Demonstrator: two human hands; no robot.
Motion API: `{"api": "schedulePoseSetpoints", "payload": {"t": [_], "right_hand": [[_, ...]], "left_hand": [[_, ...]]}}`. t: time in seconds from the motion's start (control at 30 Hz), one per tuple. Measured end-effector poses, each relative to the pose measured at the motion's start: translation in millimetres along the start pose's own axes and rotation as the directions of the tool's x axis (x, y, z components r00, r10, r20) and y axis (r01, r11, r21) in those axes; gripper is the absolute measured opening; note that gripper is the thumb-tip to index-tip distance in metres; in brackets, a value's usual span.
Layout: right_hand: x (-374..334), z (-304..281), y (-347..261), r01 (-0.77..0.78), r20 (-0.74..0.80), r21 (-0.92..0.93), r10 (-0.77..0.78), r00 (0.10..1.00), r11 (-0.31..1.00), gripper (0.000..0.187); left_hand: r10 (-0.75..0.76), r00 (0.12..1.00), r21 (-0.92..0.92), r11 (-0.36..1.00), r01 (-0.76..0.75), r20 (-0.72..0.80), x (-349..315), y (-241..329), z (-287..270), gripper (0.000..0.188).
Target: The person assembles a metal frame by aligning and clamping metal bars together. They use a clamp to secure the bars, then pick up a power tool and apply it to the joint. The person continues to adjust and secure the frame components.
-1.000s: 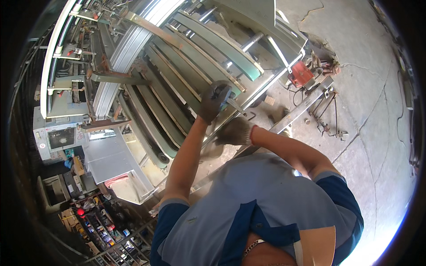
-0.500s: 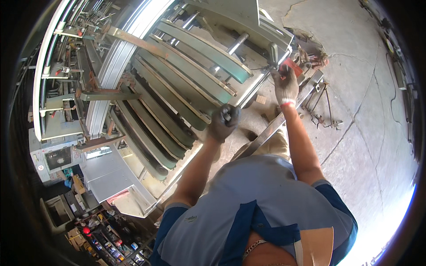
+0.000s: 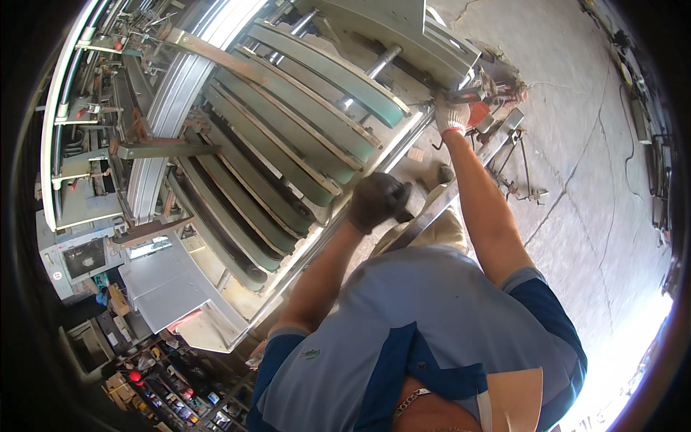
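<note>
My right hand [image 3: 452, 117], in a pale knit glove, is closed at the machine's front corner on a grey metal lever [image 3: 468, 94]. Part of the grip is hidden behind the glove. Close beside it is a red piece [image 3: 479, 114]. My left hand [image 3: 374, 203], in a dark glove, hovers just off the machine's front edge with its fingers curled. What they hold, if anything, is too dark to make out. Left of it, long green curved bars [image 3: 288, 162] lie in a row across the machine bed, the nearest ends close to my glove.
A metal bar [image 3: 432, 219] slants between my body and the machine. Thin metal rods [image 3: 525, 173] stand on the cracked concrete floor [image 3: 576, 144] at right. A grey side table [image 3: 169, 281] adjoins the machine at left, above shelves of small items [image 3: 173, 381].
The lever has swung from upright to lying rightward, and my right hand has moved slightly up and left with it. My left hand has shifted a little right and turned. The view has shifted slightly.
</note>
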State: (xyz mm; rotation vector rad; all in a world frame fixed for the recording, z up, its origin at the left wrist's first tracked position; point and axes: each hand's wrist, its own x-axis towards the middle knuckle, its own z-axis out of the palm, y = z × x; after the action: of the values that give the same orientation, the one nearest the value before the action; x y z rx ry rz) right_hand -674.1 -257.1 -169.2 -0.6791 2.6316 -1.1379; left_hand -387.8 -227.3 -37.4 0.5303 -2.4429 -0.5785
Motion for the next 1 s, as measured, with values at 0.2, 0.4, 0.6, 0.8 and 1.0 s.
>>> {"api": "schedulePoseSetpoints", "payload": {"t": [0.2, 0.4, 0.6, 0.8, 1.0], "right_hand": [[-0.2, -6.1, -11.7, -0.020, 0.027, 0.014, 0.019, 0.999, 1.000, 0.051], [0.2, -14.7, -19.3, -0.112, 0.120, 0.067, 0.103, 0.987, 0.991, 0.052], [-1.5, -20.6, -27.1, -0.155, 0.117, 0.060, 0.147, 0.982, 0.986, 0.051], [-6.4, -29.7, -35.9, -0.121, 0.078, 0.078, 0.115, 0.990, 0.990, 0.050], [-5.7, -32.3, -35.5, -0.098, 0.115, 0.115, 0.085, 0.990, 0.989, 0.052]], "left_hand": [[-0.616, 0.764, -0.664, 0.491, 0.564, 0.192, 24.3, -43.5, -31.7, 0.022], [-0.634, 0.747, -0.825, 0.303, 0.478, 0.200, 27.5, -48.6, -33.6, 0.025], [-0.602, 0.764, -0.567, 0.554, 0.610, 0.234, 20.9, -17.7, -30.3, 0.021], [-0.296, 0.952, -0.279, 0.911, 0.305, 0.072, 10.3, 2.7, -18.1, 0.016], [-0.588, 0.764, -0.608, 0.514, 0.606, 0.264, 26.8, -27.7, -39.8, 0.022]]}}
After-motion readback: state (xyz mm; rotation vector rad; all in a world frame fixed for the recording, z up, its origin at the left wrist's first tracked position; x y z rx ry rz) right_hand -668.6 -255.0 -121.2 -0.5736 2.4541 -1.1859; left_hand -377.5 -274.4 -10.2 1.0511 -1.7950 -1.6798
